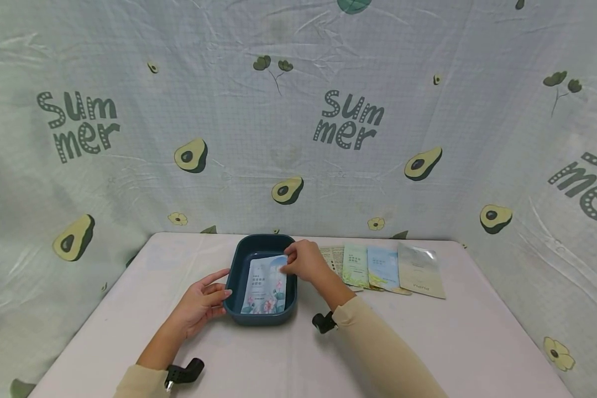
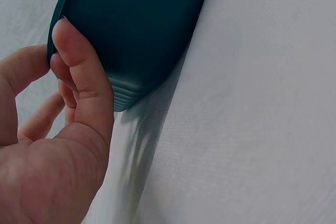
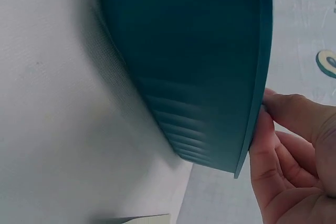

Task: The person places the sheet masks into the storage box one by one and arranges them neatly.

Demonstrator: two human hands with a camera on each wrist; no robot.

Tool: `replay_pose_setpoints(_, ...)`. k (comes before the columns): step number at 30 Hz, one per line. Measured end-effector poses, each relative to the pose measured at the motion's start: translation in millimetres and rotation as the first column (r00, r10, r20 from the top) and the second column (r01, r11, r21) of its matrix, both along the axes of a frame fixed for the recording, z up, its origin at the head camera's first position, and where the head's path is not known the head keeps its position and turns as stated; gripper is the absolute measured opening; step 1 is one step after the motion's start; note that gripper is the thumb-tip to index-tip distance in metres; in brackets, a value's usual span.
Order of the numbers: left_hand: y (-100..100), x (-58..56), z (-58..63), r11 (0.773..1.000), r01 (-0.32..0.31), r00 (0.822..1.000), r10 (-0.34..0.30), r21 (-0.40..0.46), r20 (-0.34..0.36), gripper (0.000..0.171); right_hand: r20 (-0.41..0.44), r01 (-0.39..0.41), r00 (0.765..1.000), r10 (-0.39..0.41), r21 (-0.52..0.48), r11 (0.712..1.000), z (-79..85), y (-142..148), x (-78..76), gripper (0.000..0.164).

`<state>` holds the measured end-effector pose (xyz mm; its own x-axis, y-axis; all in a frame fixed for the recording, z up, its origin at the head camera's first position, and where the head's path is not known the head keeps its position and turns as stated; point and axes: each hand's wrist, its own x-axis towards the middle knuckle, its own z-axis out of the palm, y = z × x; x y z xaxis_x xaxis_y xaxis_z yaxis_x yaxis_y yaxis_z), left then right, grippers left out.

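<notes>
A dark blue rectangular plastic basin [image 1: 262,319] stands on the table. My left hand [image 1: 202,303] holds its left rim; in the left wrist view a finger of the left hand [image 2: 58,129] lies against the outer wall. Inside the basin lies a flat floral packet [image 1: 263,284], pale blue with pink flowers, like a face mask packet. Over the right rim reaches my right hand [image 1: 305,262], thumb and finger pinching at the packet's upper right edge. From below, the right wrist view shows the right hand [image 3: 294,156] right at the rim, the packet hidden behind the wall.
Right of the basin, several flat packets overlap in a row: a beige one [image 1: 335,258] partly behind my right arm, a green one [image 1: 355,265], a blue one [image 1: 385,268] and a silver one [image 1: 421,271]. A printed cloth [image 1: 288,138] hangs behind the white table [image 1: 258,365].
</notes>
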<state>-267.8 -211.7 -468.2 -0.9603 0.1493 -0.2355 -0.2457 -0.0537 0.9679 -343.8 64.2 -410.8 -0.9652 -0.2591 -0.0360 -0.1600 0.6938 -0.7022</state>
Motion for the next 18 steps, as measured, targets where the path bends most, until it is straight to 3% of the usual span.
replay_pose_setpoints(9,-0.1,0.5,-1.9,1.000,-0.005,1.000,0.005,0.004,-0.002,0.068,-0.051,0.004,0.999,-0.003,0.019,1.000,-5.4,1.9,2.8,0.039)
replay_pose_setpoints(18,1.1,0.8,-3.0,1.000,-0.001,1.000,0.001,-0.004,-0.014,0.069,-0.124,0.006,0.992,-0.016,-0.077,0.997,-17.3,18.8,5.0,0.040)
